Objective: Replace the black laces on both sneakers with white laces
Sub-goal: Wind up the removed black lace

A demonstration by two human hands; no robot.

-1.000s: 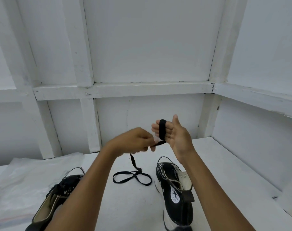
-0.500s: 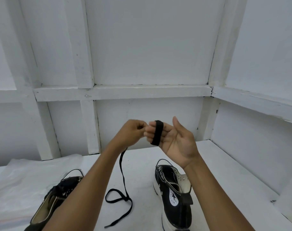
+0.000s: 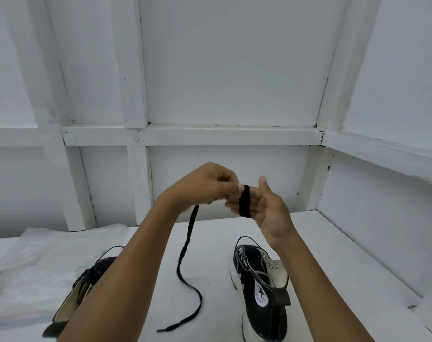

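Head view. Shows a flat black fabric shoelace (image 3: 244, 201) coiled round the straight, uncurled fingers of the right hand (image 3: 268, 211), thumb raised. Pinches the free run in the left hand (image 3: 205, 186), at 9 o'clock of the coil. Drops a slack tail toward 6 o'clock onto the white painted tabletop (image 3: 333, 255), between the unlaced black canvas sneaker (image 3: 259, 294) at 5 o'clock and the black-laced canvas sneaker (image 3: 86, 280) at 7 o'clock. Likely faults: coil sliding off the fingertips if the pinch slackens; tail twisting or knotting. No white laces visible.
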